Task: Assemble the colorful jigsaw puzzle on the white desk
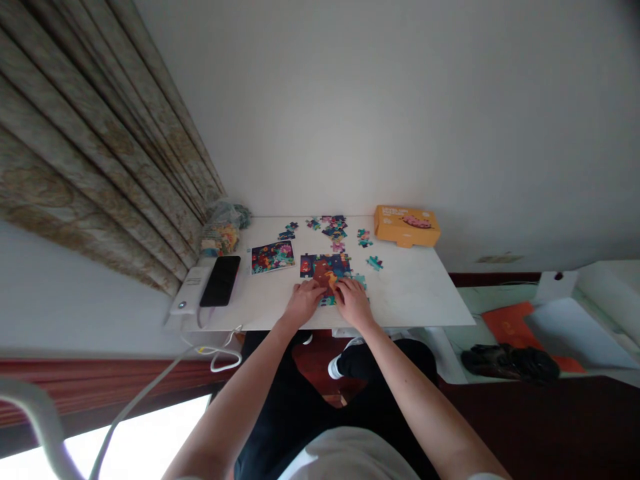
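cardboard-like puzzle (321, 267), partly joined, flat on the white table (410, 293), under the fingertips of left hand (301, 304) and right hand (354, 304). fingers bent and near each other; pinching or only pressing, impossible to tell. probably light and rather stiff, but weak at the joints; better to take by opposite outer edges.

Counts, placed off the part-built puzzle (320, 265): 1 puzzle. 2 hands, one left (303, 301), one right (354, 303), both on its near part. 1 picture card (273, 257) left of it. 1 phone (220, 281), farther left. 1 clear bag (223, 230), far left, behind. 1 yellow box (407, 227), right and behind. Loose pieces: 3 groups beyond it, left (288, 231), middle (334, 228), right (365, 238); middle overlaps, piece total unreadable.
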The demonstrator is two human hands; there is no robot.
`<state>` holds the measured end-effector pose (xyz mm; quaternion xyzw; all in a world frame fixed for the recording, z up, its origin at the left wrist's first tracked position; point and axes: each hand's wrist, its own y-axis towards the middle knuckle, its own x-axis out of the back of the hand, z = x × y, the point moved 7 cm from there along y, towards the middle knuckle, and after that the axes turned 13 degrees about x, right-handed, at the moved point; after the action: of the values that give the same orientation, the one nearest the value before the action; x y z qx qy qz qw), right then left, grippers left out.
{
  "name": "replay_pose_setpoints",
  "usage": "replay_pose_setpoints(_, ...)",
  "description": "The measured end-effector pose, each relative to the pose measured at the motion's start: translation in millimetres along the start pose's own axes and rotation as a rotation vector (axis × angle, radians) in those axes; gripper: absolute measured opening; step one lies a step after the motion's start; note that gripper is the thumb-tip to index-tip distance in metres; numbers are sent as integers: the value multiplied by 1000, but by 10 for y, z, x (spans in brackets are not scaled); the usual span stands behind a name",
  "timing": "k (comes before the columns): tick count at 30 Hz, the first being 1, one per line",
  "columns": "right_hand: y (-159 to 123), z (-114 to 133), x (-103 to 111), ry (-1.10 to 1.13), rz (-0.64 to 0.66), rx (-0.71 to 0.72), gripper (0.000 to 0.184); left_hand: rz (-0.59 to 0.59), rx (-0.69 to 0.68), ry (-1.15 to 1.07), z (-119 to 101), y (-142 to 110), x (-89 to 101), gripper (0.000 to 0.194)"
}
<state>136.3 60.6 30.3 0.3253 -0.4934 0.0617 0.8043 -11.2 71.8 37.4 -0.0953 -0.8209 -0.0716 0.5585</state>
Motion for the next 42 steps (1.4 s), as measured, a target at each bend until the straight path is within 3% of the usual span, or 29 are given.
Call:
replay_pose_setpoints(7,-11,-13,-21,8,-11,1,20,-160,-121,-99,32,-197,90,34)
replay_pose_setpoints(11,-7,-7,-18,13,-4,-2,21,-92,-244,-87,55,-271,30,36)
replay_pose_setpoints(16,6,1,1,13,7,-13,21,15,-290,32,40,-249,-106,39)
replay_pose_setpoints(25,3,-1,1,12,8,-12,20,50,-289,119,52,-282,-211,46)
replay_pose_setpoints(35,1,4,6,16,4,-12,21,66,-216,127,-19,-340,-134,55)
replay_pose_setpoints(42,4,9,12,15,12,-20,23,-42,-122,-28,263,-533,71,51)
